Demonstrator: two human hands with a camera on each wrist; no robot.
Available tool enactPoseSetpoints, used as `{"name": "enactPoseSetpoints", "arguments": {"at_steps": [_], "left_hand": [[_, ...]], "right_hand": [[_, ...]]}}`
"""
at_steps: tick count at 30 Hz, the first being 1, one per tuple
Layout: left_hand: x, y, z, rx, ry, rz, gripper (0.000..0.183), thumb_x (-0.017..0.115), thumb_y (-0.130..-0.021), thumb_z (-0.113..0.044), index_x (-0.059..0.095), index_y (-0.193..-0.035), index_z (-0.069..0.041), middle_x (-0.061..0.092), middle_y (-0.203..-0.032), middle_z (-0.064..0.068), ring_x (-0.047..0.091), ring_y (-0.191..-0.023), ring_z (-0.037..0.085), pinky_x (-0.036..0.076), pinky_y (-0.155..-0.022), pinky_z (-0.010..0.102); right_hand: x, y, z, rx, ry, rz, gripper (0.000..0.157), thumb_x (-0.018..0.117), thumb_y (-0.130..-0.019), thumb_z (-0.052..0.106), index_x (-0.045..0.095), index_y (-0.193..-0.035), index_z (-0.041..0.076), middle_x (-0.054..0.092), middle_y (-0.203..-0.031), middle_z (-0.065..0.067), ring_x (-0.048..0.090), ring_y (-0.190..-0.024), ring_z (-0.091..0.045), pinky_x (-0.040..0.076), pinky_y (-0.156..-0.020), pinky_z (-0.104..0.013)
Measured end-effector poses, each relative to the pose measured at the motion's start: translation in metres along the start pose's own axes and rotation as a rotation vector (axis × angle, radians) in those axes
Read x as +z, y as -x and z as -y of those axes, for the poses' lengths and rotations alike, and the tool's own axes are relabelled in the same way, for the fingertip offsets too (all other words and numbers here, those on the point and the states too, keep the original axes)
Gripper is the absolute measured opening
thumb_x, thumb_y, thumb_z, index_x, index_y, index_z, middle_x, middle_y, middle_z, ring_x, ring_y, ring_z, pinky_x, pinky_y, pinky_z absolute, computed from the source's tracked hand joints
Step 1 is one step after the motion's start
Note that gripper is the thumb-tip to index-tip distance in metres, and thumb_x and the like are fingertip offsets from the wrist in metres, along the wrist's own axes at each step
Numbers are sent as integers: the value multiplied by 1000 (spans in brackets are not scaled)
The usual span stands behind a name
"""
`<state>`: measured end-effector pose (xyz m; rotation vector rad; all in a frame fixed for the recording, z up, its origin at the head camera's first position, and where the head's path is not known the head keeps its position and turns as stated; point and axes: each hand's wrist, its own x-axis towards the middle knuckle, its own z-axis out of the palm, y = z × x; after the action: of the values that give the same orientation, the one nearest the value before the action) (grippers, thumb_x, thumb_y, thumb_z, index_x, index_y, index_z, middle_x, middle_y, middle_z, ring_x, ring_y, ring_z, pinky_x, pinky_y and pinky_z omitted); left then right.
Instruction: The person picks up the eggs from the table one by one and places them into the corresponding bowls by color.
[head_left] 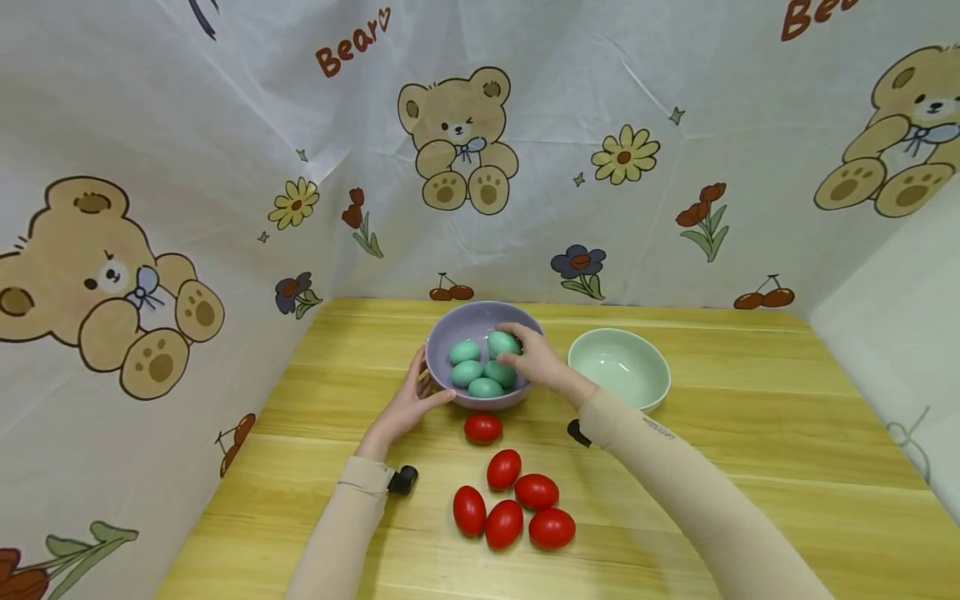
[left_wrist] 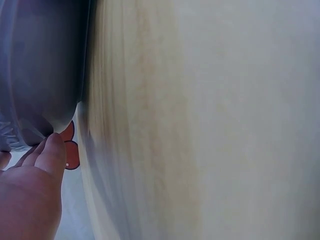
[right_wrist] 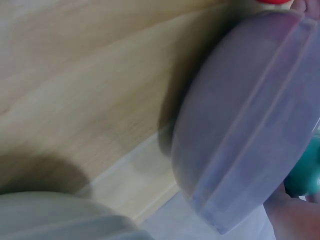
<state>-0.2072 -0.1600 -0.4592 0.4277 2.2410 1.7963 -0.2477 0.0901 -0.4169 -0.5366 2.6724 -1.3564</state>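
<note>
A purple bowl point(head_left: 483, 403) stands on the wooden table with several green eggs point(head_left: 467, 373) in it. My left hand point(head_left: 401, 408) holds the bowl at its left front, thumb near the rim and fingers along the outer wall. In the left wrist view, those fingertips touch the bowl's grey-looking side point(left_wrist: 47, 65). My right hand point(head_left: 542, 360) reaches over the right rim and pinches one green egg point(head_left: 501, 343) between thumb and fingers. Part of that egg also shows beyond the bowl in the right wrist view.
A pale green bowl point(head_left: 618, 367) stands right of the purple one, partly behind my right forearm. Several red eggs point(head_left: 504, 523) lie on the table between my arms, one point(head_left: 483, 428) just in front of the purple bowl. A printed cloth point(head_left: 540, 167) hangs behind the table.
</note>
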Motion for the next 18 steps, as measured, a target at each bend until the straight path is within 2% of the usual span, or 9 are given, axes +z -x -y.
{"name": "enactPoseSetpoints", "arguments": {"at_steps": [5,10,18], "left_hand": [[1,0,0,0,12,-2,96,67,-86,-15,-5,-149,-14,5,-150,23,15,-134,39,20,-109,42],[1,0,2,7,25,-2,96,67,-86,-15,-5,-149,-15,4,-150,22,14,-135,39,19,-109,43],[1,0,2,27,34,5,95,67,-87,-14,-5,-149,-14,4,-150,23,14,-134,40,18,-109,44]], "right_hand": [[2,-8,0,44,94,37,51,64,-87,10,46,-135,3,47,-133,-16,44,-118,-30,37,-99,-43],[6,-11,1,91,114,98,50,65,-87,9,48,-134,6,46,-133,-16,43,-119,-30,36,-100,-43],[12,-15,0,66,106,114,50,65,-86,7,49,-133,6,49,-132,-14,45,-118,-29,35,-101,-42]]}}
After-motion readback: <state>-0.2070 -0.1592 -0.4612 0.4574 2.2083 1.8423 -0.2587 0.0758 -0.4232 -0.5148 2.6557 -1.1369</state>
